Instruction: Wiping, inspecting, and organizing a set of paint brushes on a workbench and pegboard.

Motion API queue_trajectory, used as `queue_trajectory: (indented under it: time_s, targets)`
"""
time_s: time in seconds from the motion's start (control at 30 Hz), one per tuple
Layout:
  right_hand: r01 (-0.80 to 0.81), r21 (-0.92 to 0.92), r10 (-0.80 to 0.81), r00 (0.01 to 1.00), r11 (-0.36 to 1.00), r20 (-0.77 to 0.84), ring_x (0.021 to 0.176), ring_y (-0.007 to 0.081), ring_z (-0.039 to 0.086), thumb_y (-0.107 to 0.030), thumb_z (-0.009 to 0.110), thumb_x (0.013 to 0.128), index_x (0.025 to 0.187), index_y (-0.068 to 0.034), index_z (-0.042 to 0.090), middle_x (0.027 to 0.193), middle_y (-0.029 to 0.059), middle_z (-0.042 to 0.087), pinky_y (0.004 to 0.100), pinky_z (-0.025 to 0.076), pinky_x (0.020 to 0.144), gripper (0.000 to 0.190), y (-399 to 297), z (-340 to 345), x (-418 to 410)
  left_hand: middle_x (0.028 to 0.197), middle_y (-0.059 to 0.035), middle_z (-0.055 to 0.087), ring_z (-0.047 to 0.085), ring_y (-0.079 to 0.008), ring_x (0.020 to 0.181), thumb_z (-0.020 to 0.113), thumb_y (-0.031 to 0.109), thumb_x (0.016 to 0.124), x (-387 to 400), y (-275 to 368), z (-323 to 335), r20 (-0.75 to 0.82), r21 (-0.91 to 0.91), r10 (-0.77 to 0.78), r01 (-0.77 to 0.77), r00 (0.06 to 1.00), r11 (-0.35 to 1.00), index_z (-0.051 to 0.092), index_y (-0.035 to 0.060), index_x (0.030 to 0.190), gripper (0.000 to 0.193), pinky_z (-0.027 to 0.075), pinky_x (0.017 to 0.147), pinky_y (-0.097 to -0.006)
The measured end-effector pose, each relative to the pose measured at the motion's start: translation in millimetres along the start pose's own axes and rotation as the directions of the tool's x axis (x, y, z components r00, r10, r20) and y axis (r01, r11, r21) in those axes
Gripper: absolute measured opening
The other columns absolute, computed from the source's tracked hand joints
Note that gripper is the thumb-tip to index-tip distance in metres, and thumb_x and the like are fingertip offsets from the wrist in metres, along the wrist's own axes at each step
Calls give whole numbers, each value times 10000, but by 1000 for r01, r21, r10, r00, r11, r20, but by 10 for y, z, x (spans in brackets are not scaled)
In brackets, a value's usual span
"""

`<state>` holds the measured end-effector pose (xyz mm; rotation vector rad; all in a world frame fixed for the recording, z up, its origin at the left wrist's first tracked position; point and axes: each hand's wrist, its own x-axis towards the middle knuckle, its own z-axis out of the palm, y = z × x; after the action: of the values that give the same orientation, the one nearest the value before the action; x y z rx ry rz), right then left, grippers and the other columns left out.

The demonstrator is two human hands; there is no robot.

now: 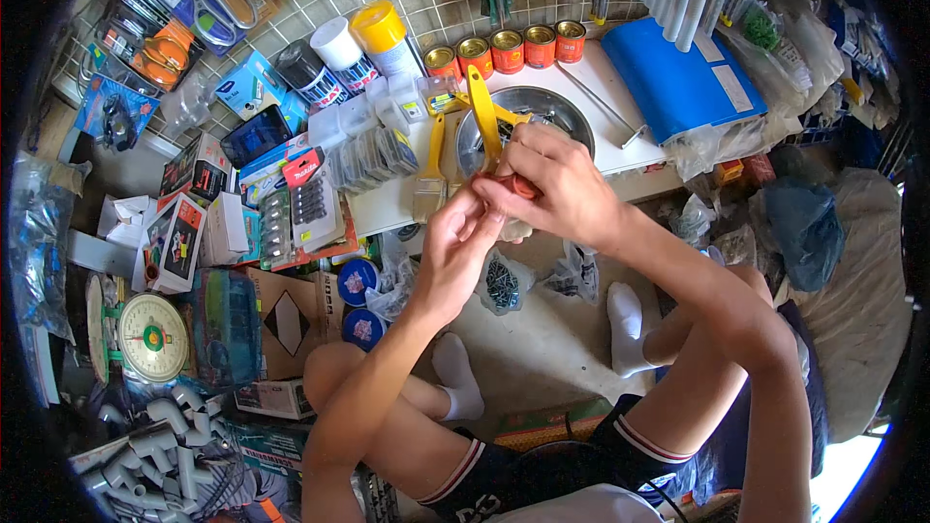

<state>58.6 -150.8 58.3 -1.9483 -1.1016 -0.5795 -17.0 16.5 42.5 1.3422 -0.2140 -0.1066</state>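
Both my hands meet over the front edge of a white tabletop [389, 203]. My right hand [559, 178] pinches a small dark red item [517, 185], perhaps a rubber band or a strip. Against its left side, the fingers and thumb of my left hand [459, 243] close on the same item. A yellow brush handle [483, 105] rises just beyond my fingers; whether it is held or lies behind them is unclear. Something pale shows below my right fingers, mostly hidden. Behind my hands a steel bowl [577, 112] holds small metal parts. Flat paintbrushes [434, 171] lie left of it.
Small red cans [506, 49] line the tiled wall, near spray cans [338, 51]. A blue folder [679, 80] lies right, beside a thin metal rod [599, 103]. Packaged goods [316, 200] crowd the left, above a dial scale [152, 338]. A bag of screws [503, 283] sits on the floor.
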Motion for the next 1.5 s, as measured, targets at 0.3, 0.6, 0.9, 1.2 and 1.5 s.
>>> queue_trajectory:
  time_s: [0.3,0.6,0.9,1.2,1.5]
  targets:
    - [-123,89,129,989,988,-70,719,325,582,-213,790,853,826,-17,597,781,138,556,422,471,648,277,-75,219,-35,1252,-83,628,586,-112,1130,533,-29,1005,-23,-216,62,-167,187,145,-113,975,976,473,-54,1419,420,479,976,-275]
    - [-753,262,793,602,603,-94,606,261,612,-349,617,993,831,37,604,677,173,618,422,494,640,419,146,291,-84,1121,-96,667,627,-82,960,548,-53,989,-92,-272,342,-191,369,208,-126,959,921,448,-54,1460,482,530,823,-250]
    - [-684,644,770,597,342,225,728,78,525,-359,578,1040,924,-2,599,769,38,589,302,475,666,376,-215,251,-198,1398,-85,528,511,-144,1256,444,89,1011,107,-304,-11,-103,126,-171,183,980,975,352,61,1555,553,418,1040,-309]
    - [-403,167,424,898,900,-119,739,343,611,-227,684,946,911,-3,590,823,158,587,414,490,676,246,-284,266,-291,1124,-113,612,583,-191,1020,493,-27,948,149,-331,110,-202,318,157,-87,967,944,528,-20,1240,294,471,914,-339]
    - [-637,196,663,736,746,-133,692,342,633,-235,663,965,878,9,604,731,192,620,433,494,641,265,-78,319,-242,1332,-267,572,574,-342,1237,509,-77,968,-104,-413,319,-109,601,322,-196,940,775,428,-56,1456,496,449,1014,-387]
